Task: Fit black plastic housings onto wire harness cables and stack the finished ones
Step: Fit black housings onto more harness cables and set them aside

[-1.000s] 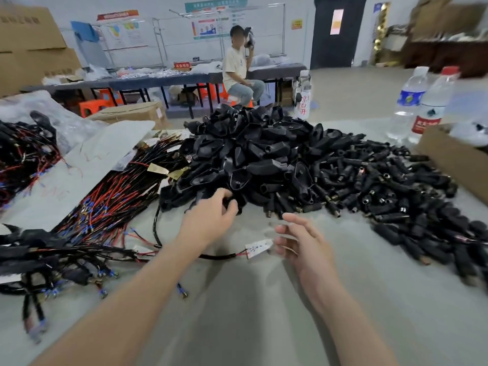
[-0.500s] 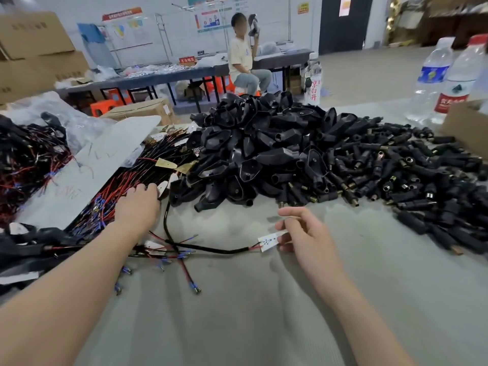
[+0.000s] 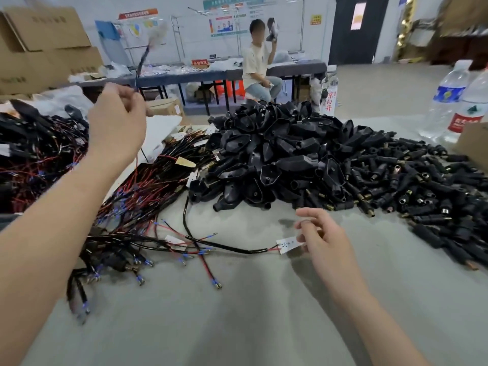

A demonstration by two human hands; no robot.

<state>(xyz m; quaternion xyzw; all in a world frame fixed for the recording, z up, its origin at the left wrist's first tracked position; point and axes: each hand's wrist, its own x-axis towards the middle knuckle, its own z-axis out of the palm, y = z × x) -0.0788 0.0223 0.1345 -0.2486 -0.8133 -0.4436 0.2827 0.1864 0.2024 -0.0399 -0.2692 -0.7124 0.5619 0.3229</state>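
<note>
Left hand [image 3: 116, 128] raised, fingers pinching a blurred black cable [image 3: 141, 59]. Right hand [image 3: 320, 235] loosely curled, fingertips touching a white tag [image 3: 287, 244] on the tabletop [image 3: 264, 320]; grip unclear.

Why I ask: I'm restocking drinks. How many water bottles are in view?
3. A blue-labelled bottle and a red-labelled bottle stand together at the right edge; a third bottle with red characters stands behind the housing pile. Others may be hidden.
</note>
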